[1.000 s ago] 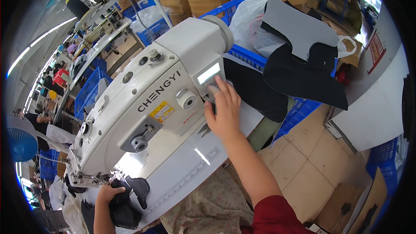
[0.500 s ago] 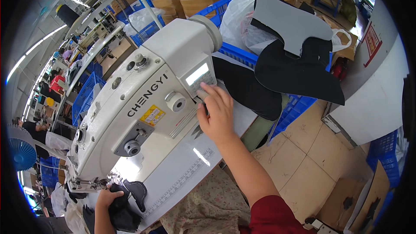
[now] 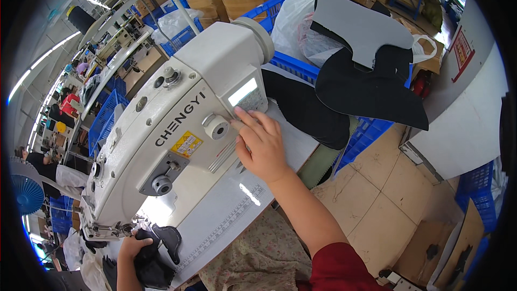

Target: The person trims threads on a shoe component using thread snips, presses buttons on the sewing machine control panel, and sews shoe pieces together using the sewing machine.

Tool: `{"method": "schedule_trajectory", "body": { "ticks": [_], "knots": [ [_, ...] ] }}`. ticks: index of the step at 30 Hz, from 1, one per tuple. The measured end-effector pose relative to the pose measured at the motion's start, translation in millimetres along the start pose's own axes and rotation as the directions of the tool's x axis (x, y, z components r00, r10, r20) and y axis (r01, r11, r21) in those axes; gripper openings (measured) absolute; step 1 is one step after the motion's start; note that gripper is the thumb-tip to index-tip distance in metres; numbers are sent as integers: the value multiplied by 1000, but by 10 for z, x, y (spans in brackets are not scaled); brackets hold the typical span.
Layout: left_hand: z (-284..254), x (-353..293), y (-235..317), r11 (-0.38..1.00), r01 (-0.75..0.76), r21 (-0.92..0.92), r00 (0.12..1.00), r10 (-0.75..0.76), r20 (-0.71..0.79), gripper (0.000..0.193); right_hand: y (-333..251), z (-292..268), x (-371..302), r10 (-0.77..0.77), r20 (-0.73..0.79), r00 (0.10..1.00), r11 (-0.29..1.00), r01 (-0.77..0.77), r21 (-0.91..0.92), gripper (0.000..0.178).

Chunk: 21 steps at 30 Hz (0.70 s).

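A white sewing machine [image 3: 177, 113] stands over a pale worktop. Its control panel [image 3: 246, 95] has a lit screen, and the fingers of my right hand [image 3: 261, 148] are stretched out at the panel's lower left edge. At the needle end, my left hand [image 3: 132, 249] grips a black sewn piece [image 3: 151, 269], thumb on top. A curved black flap [image 3: 170, 242] of similar material lies beside the thumb. Pointed metal tips [image 3: 241, 168] show on the worktop below my right hand; the rest of that tool is hidden.
Large black cut pieces [image 3: 371, 86] and a grey one [image 3: 361, 24] lie over a blue crate [image 3: 293, 67] behind the machine. A ruler scale [image 3: 226, 221] runs along the worktop's front edge. Thread cones [image 3: 81, 18] stand at upper left. A white cabinet [image 3: 458, 124] stands right.
My right hand has slid left and slightly down, from the panel's buttons to its lower left edge. My left hand stays on the black piece.
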<state>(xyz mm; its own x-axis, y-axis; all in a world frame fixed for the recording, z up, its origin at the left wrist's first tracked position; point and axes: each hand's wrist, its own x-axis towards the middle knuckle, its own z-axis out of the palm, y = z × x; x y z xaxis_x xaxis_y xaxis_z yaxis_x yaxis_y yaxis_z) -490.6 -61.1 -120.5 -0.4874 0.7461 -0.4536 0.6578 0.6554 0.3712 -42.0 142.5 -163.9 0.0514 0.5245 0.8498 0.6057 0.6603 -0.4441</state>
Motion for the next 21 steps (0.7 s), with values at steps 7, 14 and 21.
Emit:
{"method": "schedule_trajectory", "body": {
  "ticks": [7,14,21],
  "knots": [
    [0,-15,37,1000,14,-11,1000,-14,4,51,32,5,-3,-34,-14,999,999,34,-26,25],
    [7,-12,30,998,30,-48,1000,-30,7,52,154,31,2,112,-158,981,989,-126,-80,25],
    [7,-41,63,998,26,-49,1000,-25,14,53,188,47,47,108,-115,987,985,-122,-120,26]
  ]
}}
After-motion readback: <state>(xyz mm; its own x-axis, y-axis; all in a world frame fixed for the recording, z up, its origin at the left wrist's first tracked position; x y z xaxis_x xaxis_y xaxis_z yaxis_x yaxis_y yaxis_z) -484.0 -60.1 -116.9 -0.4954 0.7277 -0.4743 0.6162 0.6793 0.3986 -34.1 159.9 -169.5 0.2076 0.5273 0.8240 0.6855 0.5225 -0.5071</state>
